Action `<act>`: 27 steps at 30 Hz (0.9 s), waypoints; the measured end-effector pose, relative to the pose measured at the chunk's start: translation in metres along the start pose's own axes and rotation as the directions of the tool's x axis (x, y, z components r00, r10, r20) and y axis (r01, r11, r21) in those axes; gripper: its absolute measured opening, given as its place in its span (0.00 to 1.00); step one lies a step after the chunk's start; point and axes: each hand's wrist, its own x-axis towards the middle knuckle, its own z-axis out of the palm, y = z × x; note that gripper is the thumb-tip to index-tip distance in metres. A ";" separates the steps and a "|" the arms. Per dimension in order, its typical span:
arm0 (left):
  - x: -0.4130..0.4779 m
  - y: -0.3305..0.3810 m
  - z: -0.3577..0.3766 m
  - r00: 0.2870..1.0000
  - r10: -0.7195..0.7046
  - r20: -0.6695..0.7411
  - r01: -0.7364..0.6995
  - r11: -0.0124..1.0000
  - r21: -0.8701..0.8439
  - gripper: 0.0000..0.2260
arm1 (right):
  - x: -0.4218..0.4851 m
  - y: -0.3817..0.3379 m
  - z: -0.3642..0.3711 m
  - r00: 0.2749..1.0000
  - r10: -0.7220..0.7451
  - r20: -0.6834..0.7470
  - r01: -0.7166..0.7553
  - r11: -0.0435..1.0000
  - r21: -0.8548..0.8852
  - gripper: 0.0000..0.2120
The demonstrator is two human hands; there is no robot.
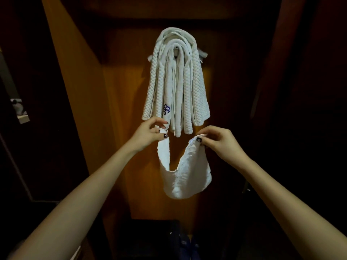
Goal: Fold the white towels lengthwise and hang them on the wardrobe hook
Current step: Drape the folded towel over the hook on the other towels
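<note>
Several folded white towels (176,85) hang in a bunch over the wardrobe hook (176,51) on the wooden back panel; one carries a blue embroidered mark. Just below them I hold another white towel (187,177), which sags in a U between my hands. My left hand (150,133) pinches its left corner, close under the hanging bunch. The towel's right corner is pinched by my right hand (216,140), slightly lower. The hook itself is mostly hidden by towels.
The wooden wardrobe panel (120,128) glows orange behind the towels; dark wardrobe sides stand at left and right. A dark box or drawer (150,239) and dark blue slippers (187,243) sit on the floor below. A pale shelf edge (22,117) shows at far left.
</note>
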 end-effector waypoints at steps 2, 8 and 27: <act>0.001 0.002 0.010 0.999 0.002 -0.039 -0.004 0.998 -0.066 0.16 | 0.001 -0.003 0.008 1.000 -0.018 -0.012 0.018 1.000 -0.002 0.04; -0.005 0.009 0.027 0.997 -0.049 -0.052 0.034 0.966 -0.254 0.12 | -0.002 -0.003 0.025 0.997 -0.003 -0.074 0.005 0.999 0.035 0.03; -0.007 0.016 0.035 0.988 0.021 0.156 -0.001 0.992 -0.125 0.02 | -0.008 -0.001 0.039 0.987 -0.021 -0.156 0.031 0.998 0.062 0.02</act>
